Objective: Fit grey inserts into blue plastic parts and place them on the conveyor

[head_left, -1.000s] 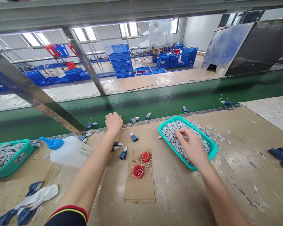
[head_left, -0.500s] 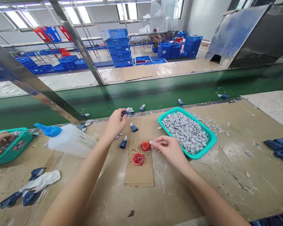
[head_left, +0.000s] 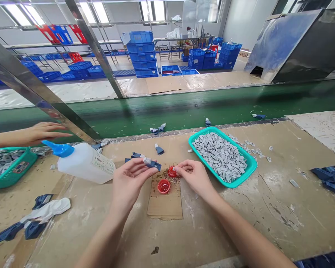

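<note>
Between thumb and fingers, my left hand [head_left: 131, 178] holds a dark-blue plastic part [head_left: 153, 163] with a whitish end, left of the two red cups. My right hand [head_left: 195, 176] pinches a small grey plastic piece [head_left: 175, 169] at the farther red cup [head_left: 171, 171]; its tip is partly hidden by the fingers. A nearer red cup [head_left: 163, 187] contains glossy liquid. Both cups stand on a stained cardboard strip [head_left: 165, 211]. To the right, a turquoise basket [head_left: 250, 163] holds many similar grey pieces [head_left: 220, 156]. Another blue part [head_left: 159, 149] lies beyond my left hand.
A white squeeze bottle [head_left: 86, 163] with a blue cap lies left. Another person's hand [head_left: 44, 132] reaches over a second turquoise basket [head_left: 19, 169]. Several blue parts ride the green conveyor [head_left: 184, 108]. A metal post [head_left: 97, 48] slants up at left.
My left hand has come back from the conveyor edge with a blue part. My right hand has moved the grey piece slightly left, onto the farther cup. The other person's hand has left its basket.
</note>
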Available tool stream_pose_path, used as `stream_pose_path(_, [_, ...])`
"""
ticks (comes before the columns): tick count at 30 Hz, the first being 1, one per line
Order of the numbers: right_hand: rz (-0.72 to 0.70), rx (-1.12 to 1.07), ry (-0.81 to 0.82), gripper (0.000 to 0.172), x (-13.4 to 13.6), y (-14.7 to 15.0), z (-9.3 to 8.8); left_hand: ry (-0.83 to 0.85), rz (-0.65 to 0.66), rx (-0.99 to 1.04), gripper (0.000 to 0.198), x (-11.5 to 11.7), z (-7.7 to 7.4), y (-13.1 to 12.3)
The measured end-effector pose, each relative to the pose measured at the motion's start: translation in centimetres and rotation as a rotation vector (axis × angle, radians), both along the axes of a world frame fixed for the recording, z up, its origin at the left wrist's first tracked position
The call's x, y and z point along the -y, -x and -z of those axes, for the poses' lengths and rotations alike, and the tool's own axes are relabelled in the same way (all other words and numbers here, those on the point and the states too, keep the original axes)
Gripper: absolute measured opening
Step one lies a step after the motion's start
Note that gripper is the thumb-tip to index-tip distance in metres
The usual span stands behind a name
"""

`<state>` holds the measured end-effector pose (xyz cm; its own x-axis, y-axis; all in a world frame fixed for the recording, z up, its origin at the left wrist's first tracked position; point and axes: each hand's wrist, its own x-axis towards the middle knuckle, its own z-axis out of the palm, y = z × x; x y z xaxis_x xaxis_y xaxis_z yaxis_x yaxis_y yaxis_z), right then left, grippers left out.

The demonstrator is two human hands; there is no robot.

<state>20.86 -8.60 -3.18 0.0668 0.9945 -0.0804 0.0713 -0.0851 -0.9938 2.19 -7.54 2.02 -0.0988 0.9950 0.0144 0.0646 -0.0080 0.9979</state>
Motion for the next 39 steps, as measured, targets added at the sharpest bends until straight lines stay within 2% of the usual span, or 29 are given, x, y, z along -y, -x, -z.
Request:
stream_pose_path(5, [-0.071,-0.197,0.049,0.025,0.8,-0.5,-2.6,0.070,0.016,0.115,0.032,1.7,1.2,-0.7])
stream_pose_path(9, [-0.156,-0.271,0.063,0.026,1.7,-0.5,-4.0,0.095,0.055,0.162,0.031,2.2,1.4,-1.6])
stream_pose_path(13, [-0.196,-0.306,0.067,0.024,2.1,-0.2,-4.2,0.096,0.103,0.175,0.028,2.5,1.2,-2.2])
stream_pose_path(18, [-0.201,-0.286,0.082,0.023,2.0,-0.3,-4.2,0.080,0.084,0.171,0.025,2.8,1.2,-2.5])
stream_pose_path(22, [-0.273,-0.284,0.148,0.025,2.1,-0.7,-4.0,0.092,0.090,0.112,0.022,3.0,1.0,-2.7])
stream_pose_path(27, [-0.288,-0.216,0.182,0.032,2.2,-1.2,-3.9,0.084,0.212,0.027,0.026,2.3,-0.1,-2.9])
stream_pose_path(30, [-0.246,-0.130,0.061,0.030,1.8,-2.4,-4.3,0.063,0.353,0.022,0.033,0.6,-0.6,-3.3])
stream_pose_path(33, [-0.029,0.160,-0.092,0.023,1.0,-5.4,-4.5,-0.042,0.456,-0.075,0.038,-3.3,-0.4,-3.8])
stream_pose_path(35, [0.174,0.504,-0.127,0.020,0.4,-7.6,-4.3,-0.169,0.464,-0.304,0.042,-7.1,0.2,-4.1])
stream_pose_path(36, [0.222,0.668,-0.112,0.020,0.1,-8.5,-4.0,-0.237,0.428,-0.480,0.041,-9.2,0.6,-4.2])
stream_pose_path(37, [0.233,0.792,-0.088,0.020,-0.3,-9.2,-3.7,-0.278,0.381,-0.713,0.038,-11.4,1.0,-4.2])
stream_pose_path(39, [0.198,0.954,-0.027,0.018,-0.9,-9.6,-3.1,-0.281,0.302,-0.856,0.039,-15.5,1.9,-4.2])
